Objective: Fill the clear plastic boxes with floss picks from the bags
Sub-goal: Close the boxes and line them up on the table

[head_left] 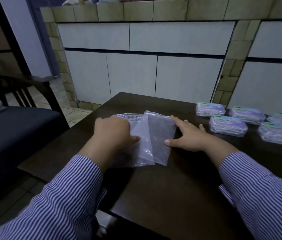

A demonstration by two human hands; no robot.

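Your left hand (114,131) presses with curled fingers on the left flat clear plastic bag (137,144), while your right hand (186,134) lies spread open, its thumb on the right overlapping bag (161,135), on the dark wooden table (171,179).

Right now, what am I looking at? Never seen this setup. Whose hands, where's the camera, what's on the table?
No machine here: a person in a striped shirt works with bare hands. The single picture comes from a wide-angle camera on their head, looking forward and down.

On the dark table lie two flat clear bags, overlapping, apparently empty. The left hand rests on the left bag, fingers bent under and hard to read. The right hand lies open and spread, its thumb at the right bag's edge. Neither hand lifts anything.

Far right sit five clear boxes with coloured labels, lids shut, contents blurry. A chair stands left.
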